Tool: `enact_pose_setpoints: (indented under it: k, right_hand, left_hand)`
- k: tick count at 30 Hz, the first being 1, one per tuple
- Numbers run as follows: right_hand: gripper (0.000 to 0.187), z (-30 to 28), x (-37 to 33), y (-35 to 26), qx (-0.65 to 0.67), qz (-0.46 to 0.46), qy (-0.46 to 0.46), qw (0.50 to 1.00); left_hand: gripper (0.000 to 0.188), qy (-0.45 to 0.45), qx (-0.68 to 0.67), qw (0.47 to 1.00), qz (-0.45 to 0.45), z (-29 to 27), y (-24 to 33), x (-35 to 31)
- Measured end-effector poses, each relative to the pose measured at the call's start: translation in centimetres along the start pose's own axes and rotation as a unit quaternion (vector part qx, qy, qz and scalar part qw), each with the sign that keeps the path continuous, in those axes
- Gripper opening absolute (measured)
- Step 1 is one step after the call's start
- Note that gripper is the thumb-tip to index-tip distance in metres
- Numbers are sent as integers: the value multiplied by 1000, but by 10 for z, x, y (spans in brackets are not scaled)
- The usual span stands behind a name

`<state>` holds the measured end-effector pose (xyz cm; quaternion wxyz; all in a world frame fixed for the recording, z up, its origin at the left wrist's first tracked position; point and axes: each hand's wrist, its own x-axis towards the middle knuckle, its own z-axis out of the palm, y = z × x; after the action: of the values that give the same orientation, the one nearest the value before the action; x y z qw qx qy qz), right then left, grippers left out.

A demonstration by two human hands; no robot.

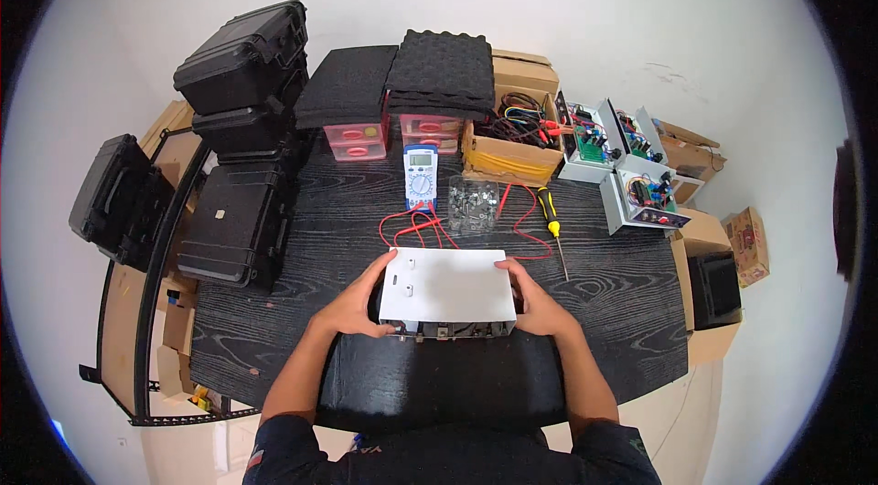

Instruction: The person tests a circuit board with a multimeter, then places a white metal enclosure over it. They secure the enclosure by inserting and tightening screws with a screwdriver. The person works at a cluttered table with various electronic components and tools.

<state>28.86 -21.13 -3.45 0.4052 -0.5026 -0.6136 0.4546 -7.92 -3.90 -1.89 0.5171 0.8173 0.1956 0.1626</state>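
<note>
In the head view, my only feed, I have a white metal box [453,288] at the near edge of the worktop [247,320], held squarely between both hands. My left hand [355,304] is curled against its left side, one digit at the far corner and another at the near one. My right hand [541,304] presses the right side, with a digit over the top edge. I can't tell whether the box's underside touches the worktop. Its near side shows metal fittings below the white cover, whose left part carries two small round pieces and a slot.

Beyond it I see a blue-and-white multimeter [421,179] with red leads [416,229], just left of a clear tray [455,222] of small parts. A yellow-and-black screwdriver [551,218] lies to the right, pointing toward me. Behind that, a cardboard box [508,161] holds tangled cables [517,110], near three open units [615,209] with circuit boards. Black cases [229,224] stand stacked on the left.
</note>
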Motion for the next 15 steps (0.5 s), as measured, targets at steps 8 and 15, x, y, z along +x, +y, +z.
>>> enact_pose_setpoints:
  k: [8,15]
  right_hand:
    - [147,-17,-8,-7,36,27,-78,996]
    - [144,0,-6,-27,-125,4,-17,992]
  left_hand:
    - [142,-13,-15,1000,1,0,-2,-1]
    - [149,-37,-41,998,-8,-1,-6,0]
